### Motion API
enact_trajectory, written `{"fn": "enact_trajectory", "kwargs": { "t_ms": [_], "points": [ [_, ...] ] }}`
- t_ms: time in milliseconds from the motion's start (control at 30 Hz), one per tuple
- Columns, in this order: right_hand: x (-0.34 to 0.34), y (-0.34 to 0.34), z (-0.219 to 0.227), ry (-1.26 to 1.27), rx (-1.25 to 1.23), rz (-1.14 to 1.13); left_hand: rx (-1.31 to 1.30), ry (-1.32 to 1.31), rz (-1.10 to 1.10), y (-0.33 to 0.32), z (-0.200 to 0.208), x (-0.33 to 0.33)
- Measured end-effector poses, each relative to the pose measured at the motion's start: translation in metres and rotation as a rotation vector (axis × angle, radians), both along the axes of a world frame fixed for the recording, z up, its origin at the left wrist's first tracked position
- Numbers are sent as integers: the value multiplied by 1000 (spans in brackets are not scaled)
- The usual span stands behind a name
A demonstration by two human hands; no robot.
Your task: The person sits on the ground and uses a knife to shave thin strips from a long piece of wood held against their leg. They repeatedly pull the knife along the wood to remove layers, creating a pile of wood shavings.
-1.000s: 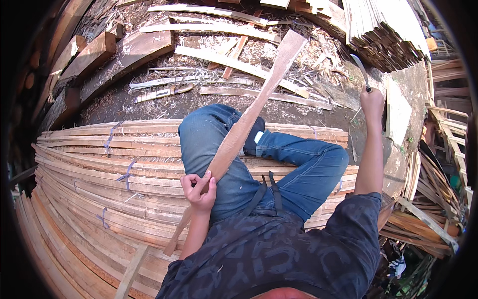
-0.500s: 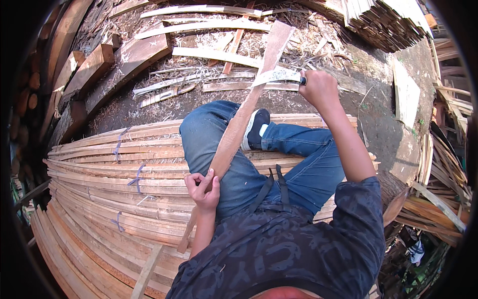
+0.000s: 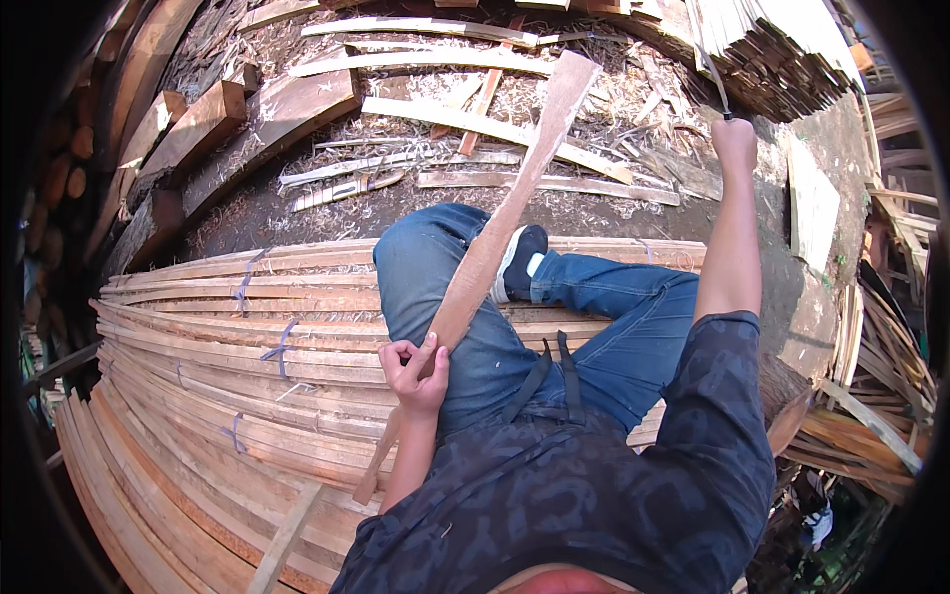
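Note:
A long wooden slat [image 3: 500,223] slants across my bent left leg, wide at its far end and narrow at the near end beside my hip. My left hand [image 3: 414,372] pinches it low down, thumb on top, fingers curled round its edge. My right hand [image 3: 735,148] is closed on the dark handle of a machete [image 3: 714,77], held out to the far right, apart from the slat. Its blade points away from me and shows almost edge-on.
Bundled wood strips [image 3: 327,327] lie beneath me and to my left, tied with purple cord. Thick timber beams [image 3: 267,129] rest at the far left. Loose slats [image 3: 475,119] and shavings litter the ground ahead. A stack of thin boards [image 3: 792,59] stands at the far right.
My right hand has swung the machete up, away and to the right, off the slat where its blade lay. My left hand keeps its grip, and the slat lies much as before.

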State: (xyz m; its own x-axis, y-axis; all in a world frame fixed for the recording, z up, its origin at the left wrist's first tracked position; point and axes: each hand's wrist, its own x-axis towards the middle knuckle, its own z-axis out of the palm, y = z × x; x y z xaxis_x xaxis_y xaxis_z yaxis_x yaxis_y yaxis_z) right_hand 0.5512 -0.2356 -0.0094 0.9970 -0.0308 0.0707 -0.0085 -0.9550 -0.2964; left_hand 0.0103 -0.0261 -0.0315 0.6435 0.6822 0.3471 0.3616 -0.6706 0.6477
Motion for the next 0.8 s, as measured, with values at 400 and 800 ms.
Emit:
{"fn": "enact_trajectory", "kwargs": {
  "t_ms": [400, 800],
  "points": [
    [-202, 48, -21, 135, 239, 412, -33, 49, -5, -6, 3, -1],
    [-174, 104, -51, -91, 213, 577, 17, 44, -29, -1, -1, 1]
  ]
}}
